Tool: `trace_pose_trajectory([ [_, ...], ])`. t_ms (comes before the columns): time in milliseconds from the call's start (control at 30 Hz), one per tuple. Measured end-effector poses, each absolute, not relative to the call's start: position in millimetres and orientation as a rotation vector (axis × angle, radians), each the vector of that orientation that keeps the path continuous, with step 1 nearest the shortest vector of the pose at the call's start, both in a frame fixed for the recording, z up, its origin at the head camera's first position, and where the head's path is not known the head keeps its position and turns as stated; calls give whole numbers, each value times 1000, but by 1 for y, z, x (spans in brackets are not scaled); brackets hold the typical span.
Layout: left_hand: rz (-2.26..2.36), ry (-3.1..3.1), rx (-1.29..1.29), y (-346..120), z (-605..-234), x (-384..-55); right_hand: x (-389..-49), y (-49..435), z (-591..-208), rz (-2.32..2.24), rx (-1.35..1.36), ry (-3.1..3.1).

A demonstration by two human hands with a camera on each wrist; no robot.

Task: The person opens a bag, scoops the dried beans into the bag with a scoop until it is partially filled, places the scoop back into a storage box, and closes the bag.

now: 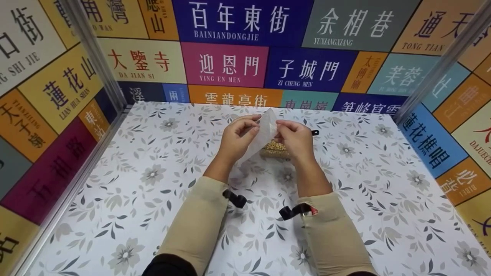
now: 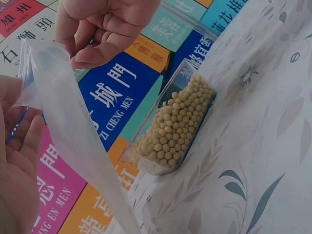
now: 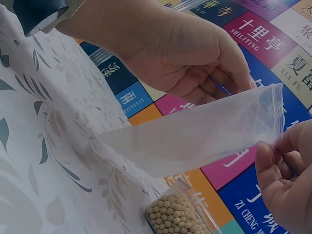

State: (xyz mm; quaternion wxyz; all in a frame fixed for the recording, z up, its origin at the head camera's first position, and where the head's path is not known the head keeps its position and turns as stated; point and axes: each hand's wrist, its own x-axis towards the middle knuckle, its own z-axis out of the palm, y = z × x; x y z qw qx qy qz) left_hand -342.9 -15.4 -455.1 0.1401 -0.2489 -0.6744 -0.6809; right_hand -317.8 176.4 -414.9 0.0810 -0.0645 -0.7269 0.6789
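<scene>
Up in front of me hangs a translucent plastic zip bag [image 1: 264,134], flat, with nothing visible inside. My left hand [image 1: 234,138] pinches one side of its top edge. Opposite it, my right hand [image 1: 300,138] has the other top corner between thumb and fingertips. In the right wrist view the bag [image 3: 204,131] stretches between both hands, its zip strip at the top end. Behind and below, a clear box of soybeans [image 2: 178,122] stands on the table, partly covered by the right hand and the bag in the head view.
A black handle end [image 1: 315,132] sticks out beyond the right hand; the rest of it is hidden. The table [image 1: 153,214] has a white floral cover. Printed sign panels [image 1: 226,63] with metal corner posts surround its back and sides.
</scene>
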Motion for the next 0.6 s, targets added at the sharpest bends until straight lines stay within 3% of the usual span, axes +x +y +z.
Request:
trace_pose_trajectory([
  [600,-1953,-1966,-558,-30,-454,-345,-321,193,-417,2029,-211,-2162],
])
